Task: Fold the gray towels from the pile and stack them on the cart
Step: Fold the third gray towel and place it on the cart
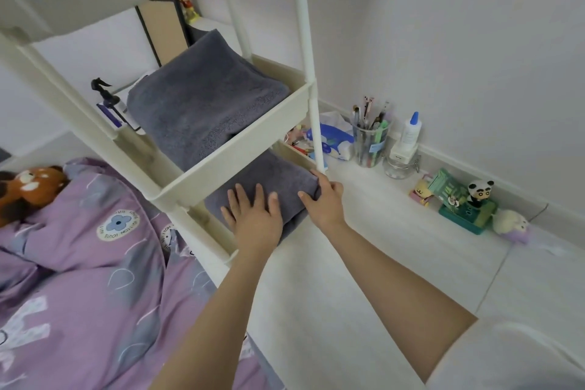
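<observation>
On the cart's lowest shelf, left hand [253,215] lies flat, fingers straight, pressing the folded gray towel [269,180]; right hand [323,199] curls round its right edge, gripping. Towel sits partly inside the cream plastic cart [228,155], front end overhanging. Judged soft, thick terry, limp, non-slip: best held at the folded edges. Second folded towel [202,104] fills the middle shelf.

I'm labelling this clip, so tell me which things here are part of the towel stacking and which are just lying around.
Job: folded towel under both hands, left hand, right hand, middle-shelf towel, cart.

Lying about: pen cup, glue bottle, panda toy, spray bottle, purple bedding.
</observation>
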{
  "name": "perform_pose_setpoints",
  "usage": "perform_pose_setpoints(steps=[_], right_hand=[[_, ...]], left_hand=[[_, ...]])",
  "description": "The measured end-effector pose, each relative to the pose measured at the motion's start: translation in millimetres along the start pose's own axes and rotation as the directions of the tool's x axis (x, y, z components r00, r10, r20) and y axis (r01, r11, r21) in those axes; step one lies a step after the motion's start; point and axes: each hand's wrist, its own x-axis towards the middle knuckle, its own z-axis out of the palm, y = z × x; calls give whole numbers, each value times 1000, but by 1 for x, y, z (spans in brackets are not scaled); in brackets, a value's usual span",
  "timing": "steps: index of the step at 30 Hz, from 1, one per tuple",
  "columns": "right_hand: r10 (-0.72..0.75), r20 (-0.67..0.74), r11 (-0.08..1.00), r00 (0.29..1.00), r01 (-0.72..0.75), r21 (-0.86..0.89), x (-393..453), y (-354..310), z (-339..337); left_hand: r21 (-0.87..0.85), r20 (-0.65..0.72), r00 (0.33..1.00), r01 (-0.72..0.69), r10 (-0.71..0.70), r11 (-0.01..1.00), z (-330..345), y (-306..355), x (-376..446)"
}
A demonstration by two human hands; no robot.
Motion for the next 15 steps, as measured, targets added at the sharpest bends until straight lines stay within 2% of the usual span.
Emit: perform_pose_setpoints(steps=[2,3,7,11,15], right_hand=[[12,23,1000,1000,-12,-23,-4,-1,-3],[17,34,999,999,-16,-35,-6,-1,-4],[11,24,998,1000,-10,-62,-25,-3,-16],[7,-65,1000,998,-7,0,-53,-1,-35],[17,-182,998,983,-6,65,-88,9,-64]], left_hand=[[114,157,987,-27,9,993,2,-4,-1],[126,190,982,-26,2,992,1,-7,0],[135,161,985,-84,62,987,-8,-7,-4],[80,113,972,-213,204,974,-16,8,-29],[-34,190,922,-337,337,941,-24,35,-61]])
